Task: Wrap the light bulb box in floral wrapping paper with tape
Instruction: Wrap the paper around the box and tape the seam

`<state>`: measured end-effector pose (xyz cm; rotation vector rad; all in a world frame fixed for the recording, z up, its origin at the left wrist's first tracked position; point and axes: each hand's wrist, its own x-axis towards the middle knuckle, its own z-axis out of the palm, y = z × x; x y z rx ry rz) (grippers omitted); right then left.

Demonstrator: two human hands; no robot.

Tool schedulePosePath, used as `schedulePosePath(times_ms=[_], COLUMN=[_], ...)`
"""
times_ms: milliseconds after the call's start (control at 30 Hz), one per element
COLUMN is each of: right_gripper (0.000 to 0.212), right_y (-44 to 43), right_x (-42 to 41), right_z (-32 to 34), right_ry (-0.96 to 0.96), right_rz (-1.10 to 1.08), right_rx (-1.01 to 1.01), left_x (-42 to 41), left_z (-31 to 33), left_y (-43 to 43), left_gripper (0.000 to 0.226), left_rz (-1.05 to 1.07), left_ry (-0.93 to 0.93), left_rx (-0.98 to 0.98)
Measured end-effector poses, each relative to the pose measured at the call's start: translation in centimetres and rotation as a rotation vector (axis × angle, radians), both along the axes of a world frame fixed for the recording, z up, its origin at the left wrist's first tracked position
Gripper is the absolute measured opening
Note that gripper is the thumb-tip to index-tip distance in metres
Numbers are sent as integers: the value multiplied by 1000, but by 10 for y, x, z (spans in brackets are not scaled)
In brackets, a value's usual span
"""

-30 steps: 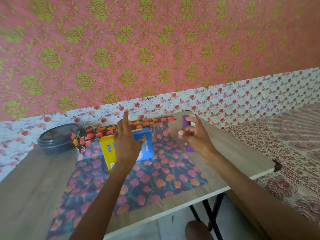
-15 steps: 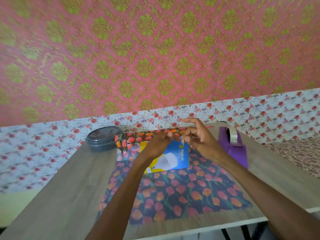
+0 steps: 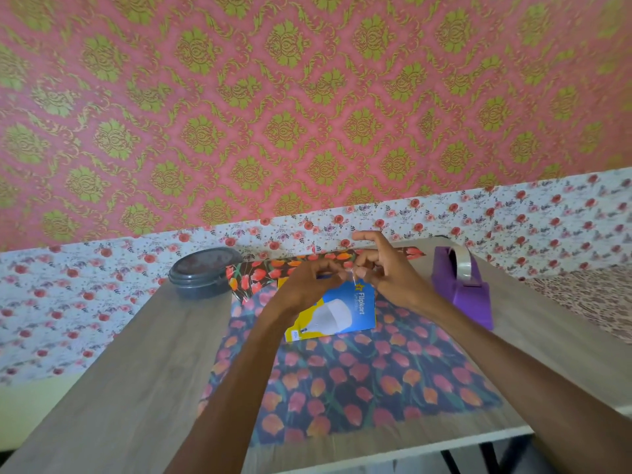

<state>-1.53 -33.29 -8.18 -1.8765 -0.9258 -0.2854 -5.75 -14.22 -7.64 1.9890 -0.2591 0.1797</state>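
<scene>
On wood-grain table (image 3: pixel 113 381), left hand (image 3: pixel 304 285) and right hand (image 3: pixel 386 275) pinch clear tape strip (image 3: pixel 351 276) above Flipkart bulb box (image 3: pixel 337 311) on floral paper (image 3: pixel 359 381); keep taut, avoid self-sticking.

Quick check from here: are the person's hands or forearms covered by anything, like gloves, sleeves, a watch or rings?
Nothing worn that shows. The left hand and right hand are bare, without gloves; both forearms are uncovered to the frame's bottom edge. No watch, bracelet or ring is visible.
</scene>
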Motion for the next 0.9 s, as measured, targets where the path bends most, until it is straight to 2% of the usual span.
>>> schedulePosePath(times_ms=[233,367,433,467,567,633,733,800,900], right_gripper=[52,12,3,9,24,15,4,6,4], right_y=[-7,-6,-5,-5,-5,-3,9,23,48], right_x=[1,2,3,2,0,0,2,7,17], right_z=[-2,-3,-2,0,6,12,25,33,42], right_ry=[-52,-67,-54,-42,-2,137,444,596,696], right_rz=[-124,-211,-245,-266,-314,-320,-271,-247,-259], right_rx=[-212,-234,-232,-234,-194,-49,200,268,328], left_x=[-2,-3,-3,-4,-4,-3,0,1,2], left_z=[-1,0,-1,0,1,2,3,2,-4], left_y=[-1,-5,-7,-7,-3,0,0,-3,-8], left_gripper=[13,14,11,9,36,48,60,66,72], left_rz=[40,50,63,75,81,91,156,223,302], left_ry=[-34,-65,-82,-83,-39,-32,-33,-53,-110], left_rx=[98,157,180,178,40,-11,-43,-28,18])
